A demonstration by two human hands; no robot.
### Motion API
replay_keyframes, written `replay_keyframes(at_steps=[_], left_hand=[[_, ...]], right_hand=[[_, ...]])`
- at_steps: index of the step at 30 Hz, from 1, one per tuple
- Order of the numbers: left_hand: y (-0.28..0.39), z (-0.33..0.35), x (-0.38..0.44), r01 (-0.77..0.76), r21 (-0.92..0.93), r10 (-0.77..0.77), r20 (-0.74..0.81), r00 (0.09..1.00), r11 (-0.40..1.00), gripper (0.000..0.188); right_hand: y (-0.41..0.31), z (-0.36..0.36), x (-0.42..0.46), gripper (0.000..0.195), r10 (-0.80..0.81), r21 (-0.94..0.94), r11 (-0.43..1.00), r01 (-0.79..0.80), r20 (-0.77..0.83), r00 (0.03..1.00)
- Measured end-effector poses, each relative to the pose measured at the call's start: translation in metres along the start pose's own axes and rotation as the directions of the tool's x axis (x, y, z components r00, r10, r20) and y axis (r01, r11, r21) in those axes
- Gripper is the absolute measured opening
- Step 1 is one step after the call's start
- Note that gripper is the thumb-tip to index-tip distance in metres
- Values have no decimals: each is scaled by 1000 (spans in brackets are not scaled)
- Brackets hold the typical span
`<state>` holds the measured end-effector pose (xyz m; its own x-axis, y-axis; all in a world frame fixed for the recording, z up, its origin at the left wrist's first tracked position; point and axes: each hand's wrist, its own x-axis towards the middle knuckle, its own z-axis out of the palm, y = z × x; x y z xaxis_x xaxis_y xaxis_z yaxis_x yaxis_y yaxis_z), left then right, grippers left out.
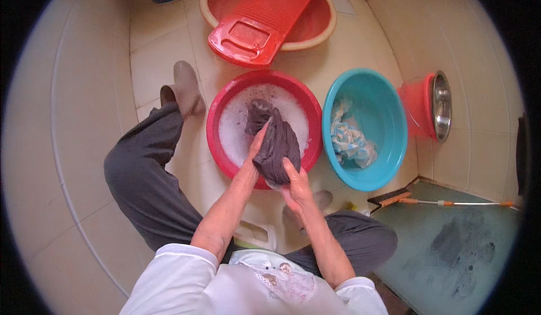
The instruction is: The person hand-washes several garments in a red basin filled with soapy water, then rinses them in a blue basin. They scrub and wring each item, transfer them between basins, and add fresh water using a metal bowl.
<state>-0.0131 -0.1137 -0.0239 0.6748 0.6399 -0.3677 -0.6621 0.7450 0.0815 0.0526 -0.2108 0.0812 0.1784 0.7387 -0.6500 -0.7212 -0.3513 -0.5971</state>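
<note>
A wet dark cloth is bunched between my two hands over the near part of a red plastic basin. My left hand lies along the cloth's left side, its fingers partly hidden behind the fabric. At the lower right, my right hand grips the cloth with the thumb on top. Another bunched part of dark fabric rests in the white suds; whether it is the same piece cannot be told. To the right, a patterned white and blue cloth lies in a teal basin.
Beyond the red basin, a red washboard lies across another basin. A metal bowl and red bucket stand at the right wall. A squeegee lies lower right. A container sits between my legs.
</note>
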Motion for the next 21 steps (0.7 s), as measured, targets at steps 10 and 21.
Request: replay_keyframes(at_steps=[10, 21], left_hand=[[35, 7, -4, 126, 437, 30, -331, 943, 890, 21], [29, 22, -6, 89, 805, 321, -332, 887, 587, 12]], right_hand=[[12, -15, 40, 65, -317, -802, 552, 226, 49, 947], [29, 5, 38, 72, 119, 98, 987, -129, 101, 988]])
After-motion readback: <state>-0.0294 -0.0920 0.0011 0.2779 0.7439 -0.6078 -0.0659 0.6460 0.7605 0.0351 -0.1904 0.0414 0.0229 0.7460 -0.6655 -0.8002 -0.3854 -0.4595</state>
